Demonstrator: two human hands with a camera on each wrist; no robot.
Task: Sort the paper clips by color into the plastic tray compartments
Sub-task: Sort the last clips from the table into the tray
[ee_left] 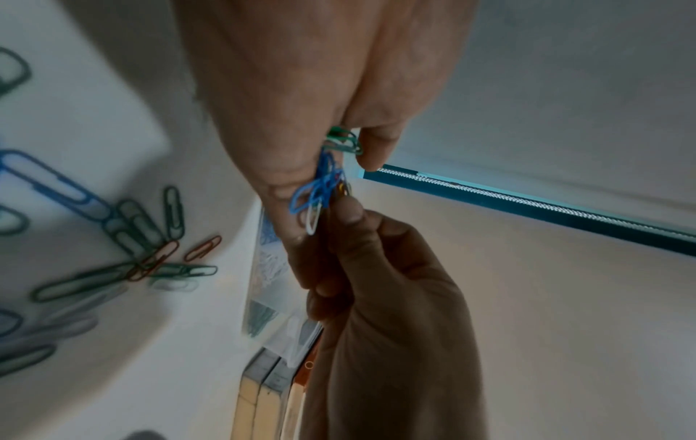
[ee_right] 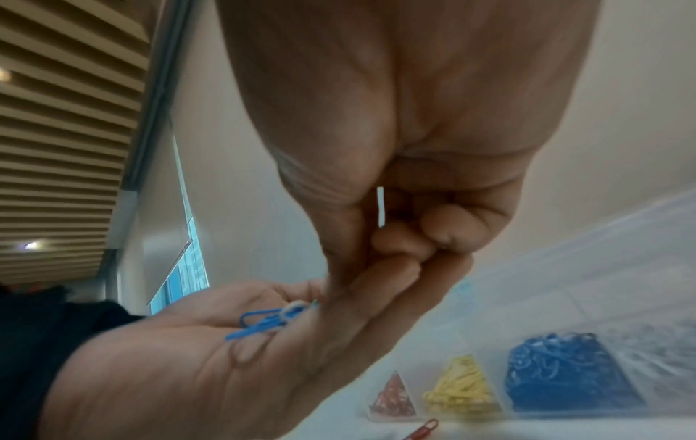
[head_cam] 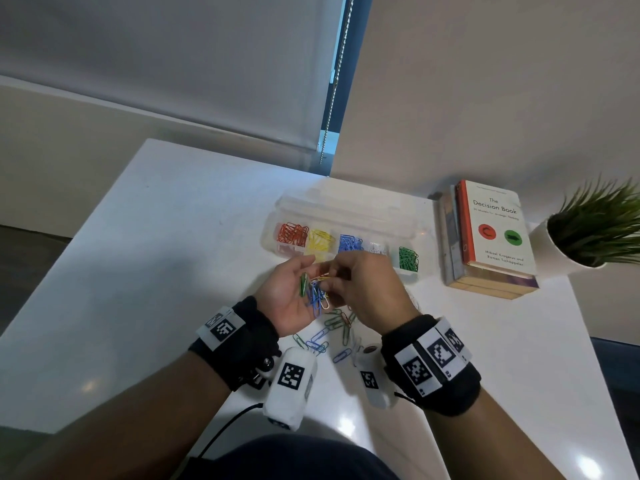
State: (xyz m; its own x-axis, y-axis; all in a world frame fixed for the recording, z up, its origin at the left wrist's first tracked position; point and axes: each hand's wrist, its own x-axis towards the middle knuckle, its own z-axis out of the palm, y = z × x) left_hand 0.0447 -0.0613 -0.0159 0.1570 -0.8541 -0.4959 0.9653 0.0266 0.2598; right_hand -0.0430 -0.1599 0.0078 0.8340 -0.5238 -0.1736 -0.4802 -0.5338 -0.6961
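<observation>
My left hand (head_cam: 287,299) is held palm up above the white table, and a small bunch of paper clips (head_cam: 313,294) lies in it: green, blue, white and yellow ones. My right hand (head_cam: 363,289) reaches over that palm with curled fingers and pinches a clip in the bunch (ee_left: 320,190), seemingly a yellow one. Just behind the hands is the clear plastic tray (head_cam: 268,237), holding red (head_cam: 292,233), yellow (head_cam: 321,240), blue (head_cam: 349,243), white (head_cam: 376,248) and green (head_cam: 408,258) clips in separate compartments. Loose clips (head_cam: 332,334) lie scattered on the table under my wrists.
A stack of books (head_cam: 491,233) lies right of the tray, and a potted plant (head_cam: 595,226) stands beyond it by the table's right edge. The wall and a window blind close off the back. The table's left half (head_cam: 156,237) is bare.
</observation>
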